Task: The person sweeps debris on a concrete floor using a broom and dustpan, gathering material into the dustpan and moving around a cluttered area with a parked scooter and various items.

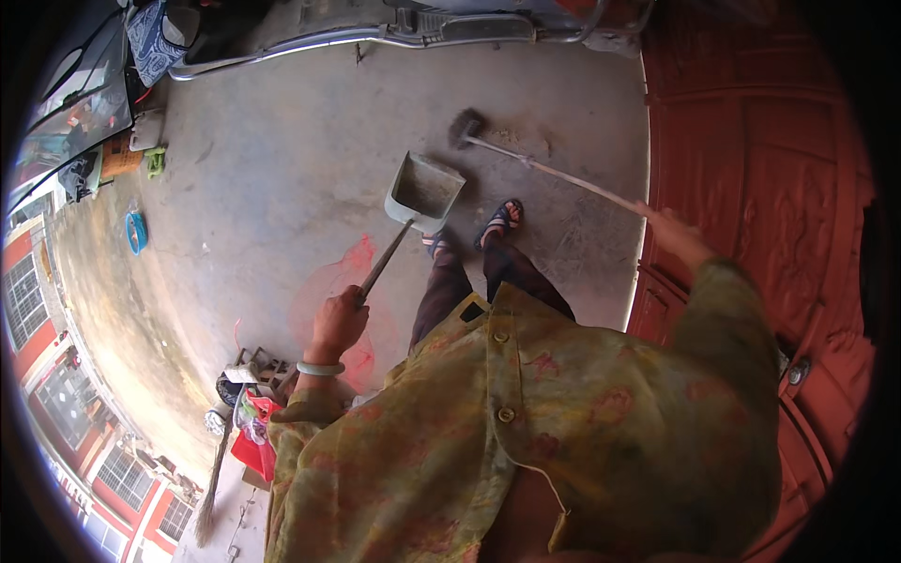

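Observation:
My left hand (340,324), with a pale bangle at its wrist, is closed round the dark handle of a long-handled dustpan (402,201). The pale grey-green pan rests on the concrete just ahead of my feet; some dust seems to lie in it. Out to the right, my right hand (678,235) grips the end of a broom's long, thin stick. The broom (466,126) has a dark bristle head, which is down on the floor beyond the pan and to its right. Beside the bristles lies a patch of loose debris (516,139).
A red panelled door (751,188) borders the right side. Across the far edge runs a vehicle's metal bar (375,36). A blue basin (136,233) stands at left. Red netting (359,347) lies by my left arm, near a red bin (251,454) and a straw broom (208,507).

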`<state>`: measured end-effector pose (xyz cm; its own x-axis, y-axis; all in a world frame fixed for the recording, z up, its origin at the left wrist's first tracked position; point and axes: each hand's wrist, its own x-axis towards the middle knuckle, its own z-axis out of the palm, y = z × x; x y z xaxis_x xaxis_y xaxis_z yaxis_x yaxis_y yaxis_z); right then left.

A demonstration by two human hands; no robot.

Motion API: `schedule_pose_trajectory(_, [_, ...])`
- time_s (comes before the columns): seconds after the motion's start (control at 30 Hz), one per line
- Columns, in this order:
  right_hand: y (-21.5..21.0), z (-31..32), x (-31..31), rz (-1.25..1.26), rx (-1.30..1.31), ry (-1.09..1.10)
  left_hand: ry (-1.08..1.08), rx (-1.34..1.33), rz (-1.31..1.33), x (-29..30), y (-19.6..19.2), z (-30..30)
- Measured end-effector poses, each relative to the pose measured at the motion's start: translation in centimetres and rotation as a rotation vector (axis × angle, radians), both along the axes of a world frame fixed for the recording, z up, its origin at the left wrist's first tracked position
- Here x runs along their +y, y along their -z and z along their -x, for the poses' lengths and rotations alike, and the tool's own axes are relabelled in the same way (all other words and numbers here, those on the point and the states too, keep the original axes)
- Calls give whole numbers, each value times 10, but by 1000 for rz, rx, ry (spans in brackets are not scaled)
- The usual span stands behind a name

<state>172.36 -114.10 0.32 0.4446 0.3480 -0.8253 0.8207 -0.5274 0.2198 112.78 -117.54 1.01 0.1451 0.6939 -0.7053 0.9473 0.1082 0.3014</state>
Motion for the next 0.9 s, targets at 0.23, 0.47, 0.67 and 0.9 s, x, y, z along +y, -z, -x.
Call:
schedule_pose_trajectory(0.23, [-71,-48,-36,10,10,-365,88,-48,-12,29,1,-27])
schedule_pose_trajectory(0.47, [-21,-99,-146,-451,409,2,385,-19,-55,94,22,-73])
schedule_pose_trajectory(0.67, [30,-39,-105,-265,336,404,573,-23,-117,145,35,-133])
schedule_pose_trajectory(0.9, [41,-5,-163,-174,199,-286,700,18,-58,181,37,-193])
